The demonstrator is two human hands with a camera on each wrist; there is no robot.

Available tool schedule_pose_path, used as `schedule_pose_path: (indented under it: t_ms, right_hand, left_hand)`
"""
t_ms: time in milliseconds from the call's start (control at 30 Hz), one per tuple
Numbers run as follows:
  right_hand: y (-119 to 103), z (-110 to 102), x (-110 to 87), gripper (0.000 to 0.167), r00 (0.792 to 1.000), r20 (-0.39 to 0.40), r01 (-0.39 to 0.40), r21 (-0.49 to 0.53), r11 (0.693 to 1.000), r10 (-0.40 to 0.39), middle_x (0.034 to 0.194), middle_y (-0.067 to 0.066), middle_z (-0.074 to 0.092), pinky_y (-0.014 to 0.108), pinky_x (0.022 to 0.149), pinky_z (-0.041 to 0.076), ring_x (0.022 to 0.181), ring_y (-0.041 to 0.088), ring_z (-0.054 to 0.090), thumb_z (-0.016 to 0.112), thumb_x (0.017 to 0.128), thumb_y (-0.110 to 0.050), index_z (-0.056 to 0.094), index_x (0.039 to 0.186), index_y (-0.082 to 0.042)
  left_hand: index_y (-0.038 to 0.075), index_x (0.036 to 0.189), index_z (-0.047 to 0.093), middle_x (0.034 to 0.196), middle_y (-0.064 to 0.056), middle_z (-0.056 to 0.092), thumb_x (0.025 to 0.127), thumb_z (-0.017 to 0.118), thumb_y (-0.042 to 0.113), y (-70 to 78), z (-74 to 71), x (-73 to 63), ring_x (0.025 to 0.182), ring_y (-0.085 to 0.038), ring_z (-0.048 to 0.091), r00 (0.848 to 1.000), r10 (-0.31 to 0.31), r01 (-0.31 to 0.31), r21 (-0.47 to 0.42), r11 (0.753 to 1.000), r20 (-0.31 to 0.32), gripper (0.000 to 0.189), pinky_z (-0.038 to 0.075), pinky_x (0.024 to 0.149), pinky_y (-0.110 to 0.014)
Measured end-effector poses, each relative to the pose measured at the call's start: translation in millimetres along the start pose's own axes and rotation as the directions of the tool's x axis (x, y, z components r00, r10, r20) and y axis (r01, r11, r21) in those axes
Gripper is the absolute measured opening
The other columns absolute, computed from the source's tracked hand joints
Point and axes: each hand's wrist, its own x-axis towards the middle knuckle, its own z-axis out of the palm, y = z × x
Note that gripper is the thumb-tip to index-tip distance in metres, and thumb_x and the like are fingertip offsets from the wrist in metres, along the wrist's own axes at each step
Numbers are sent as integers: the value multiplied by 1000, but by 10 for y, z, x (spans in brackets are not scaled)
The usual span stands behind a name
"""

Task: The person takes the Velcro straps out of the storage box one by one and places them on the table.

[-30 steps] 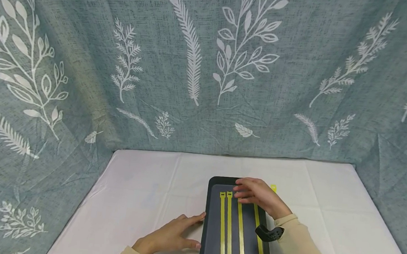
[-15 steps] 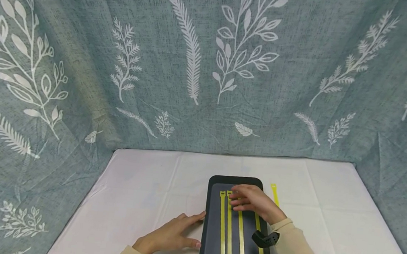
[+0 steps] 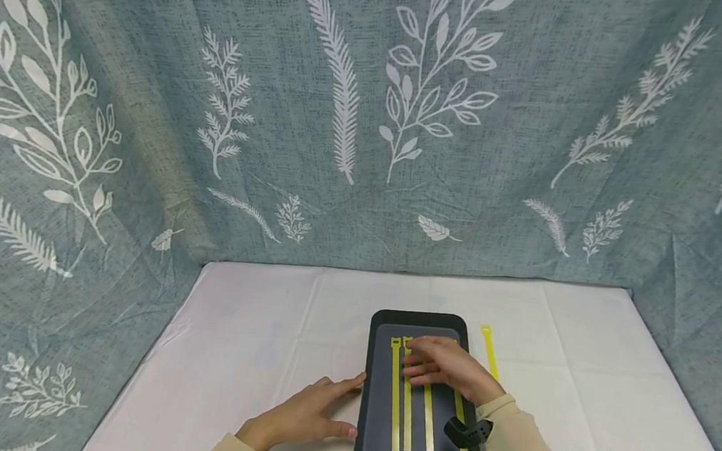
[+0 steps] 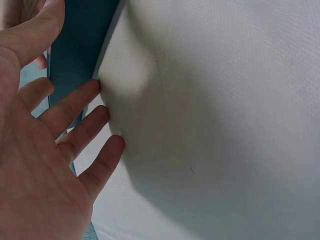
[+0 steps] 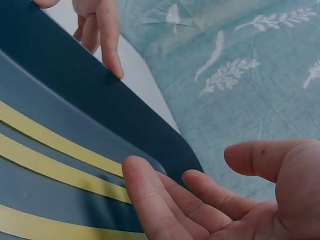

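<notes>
My left hand (image 3: 305, 418) lies on the cloth at the left of a dark grey tray (image 3: 374, 427), its index fingertip and thumb at the tray's side. In the left wrist view the fingers (image 4: 75, 105) are spread against the tray wall. Several flat yellow hook-and-loop cable ties (image 3: 395, 400) lie lengthwise in the tray, slotted heads at the far end. Over its upper right part hovers my right hand (image 3: 448, 366), hiding some heads. In the right wrist view that hand (image 5: 200, 215) has loosely bent fingers with nothing between them and the thumb, beside the yellow straps (image 5: 65, 165).
Another yellow cable tie (image 3: 489, 353) lies on the white tablecloth (image 3: 566, 387) just right of the tray, partly behind my right forearm. A blue-green curtain (image 3: 363, 204) with white leaf prints hangs behind and along both sides of the table.
My right hand has moved toward me and slightly left over the tray, uncovering more of the cable tie on the cloth. The left hand and the ties in the tray have stayed put.
</notes>
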Motion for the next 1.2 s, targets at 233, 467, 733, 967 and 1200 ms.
schedule_pose_path:
  t_ms: [233,467,733,967,1200]
  right_hand:
    - [57,47,5,55,999,23,-34,9,999,34,133,29,62,38,86,60,105,28,73,47,108,-30,45,146,9]
    - [98,120,22,58,998,36,-49,5,999,48,133,31,62,41,85,61,107,33,72,48,108,-32,43,148,9]
    - [105,164,43,56,997,49,-57,21,998,56,133,30,62,40,86,60,109,33,71,47,108,-31,42,149,7]
    - [99,223,80,59,995,80,-62,44,997,58,138,32,57,41,87,60,111,36,70,47,108,-29,35,151,10]
    - [109,292,121,62,995,81,-68,47,997,64,137,31,58,42,87,60,113,36,69,45,108,-28,30,152,12]
  left_hand:
    - [21,158,37,156,-1,51,87,75,50,5,3,-12,117,-15,51,1000,10,-10,-4,1000,-8,85,45,105,-46]
    - [22,158,37,155,0,52,87,74,51,-9,2,-12,116,-14,51,1000,7,-7,6,1000,-9,85,45,104,-44]
    - [22,159,36,154,0,52,88,74,52,-15,-4,-11,115,-13,50,1000,15,-15,-1,1000,-3,85,44,105,-44]
    - [22,159,36,154,-1,52,88,74,51,-17,-3,-13,115,-13,51,1000,15,-15,-2,1000,2,85,45,104,-42]
    - [20,159,36,153,0,54,88,74,51,-17,-9,1,114,-12,50,1000,12,-12,-9,1000,7,86,44,105,-44]
